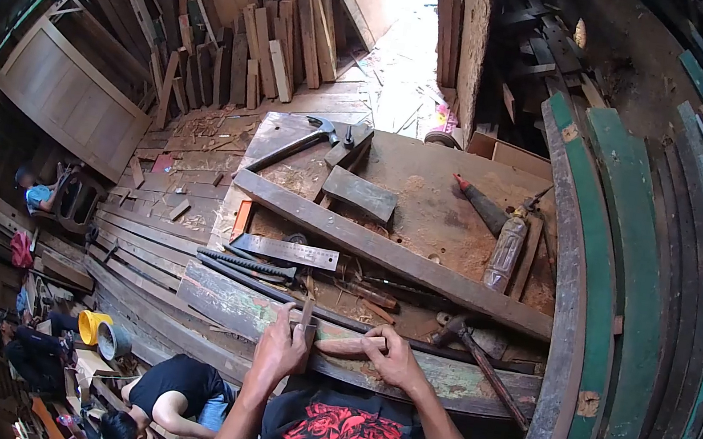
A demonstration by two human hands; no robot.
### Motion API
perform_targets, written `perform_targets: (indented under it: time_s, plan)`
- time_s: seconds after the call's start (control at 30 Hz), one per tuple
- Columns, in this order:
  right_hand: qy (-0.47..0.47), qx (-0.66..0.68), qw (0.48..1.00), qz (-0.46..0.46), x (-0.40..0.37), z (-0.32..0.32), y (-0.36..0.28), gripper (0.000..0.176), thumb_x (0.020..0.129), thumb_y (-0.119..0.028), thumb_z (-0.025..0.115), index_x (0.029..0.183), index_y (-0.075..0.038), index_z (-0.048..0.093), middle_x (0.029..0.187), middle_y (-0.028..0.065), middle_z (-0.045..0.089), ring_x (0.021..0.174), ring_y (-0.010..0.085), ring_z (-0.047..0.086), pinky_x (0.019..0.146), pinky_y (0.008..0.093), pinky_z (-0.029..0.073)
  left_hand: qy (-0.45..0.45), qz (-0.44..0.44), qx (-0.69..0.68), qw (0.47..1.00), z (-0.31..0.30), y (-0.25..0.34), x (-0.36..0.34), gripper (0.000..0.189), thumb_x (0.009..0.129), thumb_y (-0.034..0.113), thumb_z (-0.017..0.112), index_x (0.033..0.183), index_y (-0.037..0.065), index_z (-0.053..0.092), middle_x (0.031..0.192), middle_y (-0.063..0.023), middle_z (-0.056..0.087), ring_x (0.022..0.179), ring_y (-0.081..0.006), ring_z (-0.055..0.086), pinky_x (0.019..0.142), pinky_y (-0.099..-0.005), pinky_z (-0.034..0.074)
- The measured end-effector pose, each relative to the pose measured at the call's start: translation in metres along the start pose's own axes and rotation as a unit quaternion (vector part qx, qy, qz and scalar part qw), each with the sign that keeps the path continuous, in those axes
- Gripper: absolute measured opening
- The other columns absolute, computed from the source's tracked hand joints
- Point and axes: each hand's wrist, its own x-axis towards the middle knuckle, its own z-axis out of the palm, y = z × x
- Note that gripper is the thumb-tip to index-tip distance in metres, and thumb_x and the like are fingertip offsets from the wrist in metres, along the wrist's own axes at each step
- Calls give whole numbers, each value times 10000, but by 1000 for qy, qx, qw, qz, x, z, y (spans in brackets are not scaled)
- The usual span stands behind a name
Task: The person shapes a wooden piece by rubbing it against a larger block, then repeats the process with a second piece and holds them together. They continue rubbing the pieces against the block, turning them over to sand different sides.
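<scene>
**Two hands at the painted plank**

Our left hand (279,349) pinches a small upright piece (307,319), fingers closed on it. Our right hand (393,358) grips a wooden handle (341,344). Both rest on the worn painted plank (224,296) at the table's (442,214) near edge.

Tool (343,344) tip hidden behind left hand (279,350) & bottle (506,252) label txt too small.
</scene>
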Motion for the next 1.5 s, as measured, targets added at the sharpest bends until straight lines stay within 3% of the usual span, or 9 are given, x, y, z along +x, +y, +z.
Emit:
perform_targets:
  time_s: [0.07, 0.2, 0.27, 0.4, 0.5, 0.7, 0.83, 1.13, 1.5]
  plan:
    - [-13, -6, 998, 55, -1, -2, -9, 287, 1034, -277, 692, 1138, -13, 652, 885, 106, 711, 719, 160, 693, 652, 348, 549, -8, 22, -14, 1000, 5, -14, 3, 429, 1002, 238, 623, 1371, 24, 580, 1026, -368, 709, 998, -562, 680, 872, -610, 537]
    - [18, -37, 998, -45, 4, 2, 16, 294, 1026, -280, 702, 1147, -17, 652, 874, 90, 712, 719, 144, 684, 654, 344, 544, -38, -26, -59, 997, -1, 4, -1, 420, 953, 313, 736, 1229, 2, 675, 1041, -335, 720, 1012, -523, 695, 869, -570, 550]
    - [35, -52, 994, -86, 6, 4, 25, 293, 1024, -280, 706, 1150, -21, 652, 858, 79, 708, 702, 133, 672, 642, 339, 538, -27, 19, 4, 999, -5, 13, -8, 441, 926, 299, 777, 1231, -6, 681, 1038, -298, 735, 1007, -475, 709, 882, -511, 561]
    - [5, -19, 1000, -12, 0, -1, 2, 287, 1024, -284, 707, 1138, -26, 651, 836, 68, 701, 699, 127, 661, 638, 336, 532, 16, 83, 15, 996, 4, 1, -8, 451, 871, 250, 831, 1216, -6, 692, 1006, -255, 738, 961, -443, 713, 866, -464, 568]
    - [-4, -12, 1000, 8, -1, -3, -2, 288, 1027, -290, 708, 1130, -28, 648, 831, 65, 697, 696, 124, 660, 632, 335, 530, -29, 41, 10, 999, 15, -26, 0, 476, 851, 251, 831, 1221, 4, 663, 1034, -317, 710, 980, -507, 681, 879, -528, 556]
    - [-8, -26, 1000, 9, -1, -4, -3, 341, 1013, -341, 731, 1117, -25, 656, 852, 91, 717, 737, 150, 688, 671, 355, 548, 6, -13, -196, 981, 10, -28, -4, 336, 941, 206, 777, 1194, 15, 664, 1010, -116, 728, 924, -206, 686, 845, -383, 560]
    - [-3, -58, 998, -11, 0, -4, 4, 404, 982, -388, 764, 1103, -16, 666, 895, 124, 742, 801, 175, 715, 725, 368, 563, -63, -51, -380, 921, 2, -30, 6, 276, 998, 173, 747, 1220, 26, 676, 1059, -35, 714, 978, -118, 643, 864, -318, 552]
    - [-15, -27, 999, 32, -1, -2, 6, 425, 967, -408, 786, 1048, -17, 640, 815, 107, 739, 708, 157, 707, 635, 355, 557, 0, -72, -314, 947, -17, -48, 26, 307, 943, 175, 795, 1191, 25, 692, 1041, -67, 732, 928, -133, 664, 828, -320, 558]
    - [-34, 18, 998, 58, 1, -4, 2, 405, 999, -396, 762, 1059, -20, 624, 803, 71, 736, 648, 119, 691, 576, 311, 541, 97, 19, -133, 986, -29, -53, 38, 459, 860, 180, 819, 1243, -19, 662, 1082, -234, 746, 991, -343, 731, 896, -424, 571]
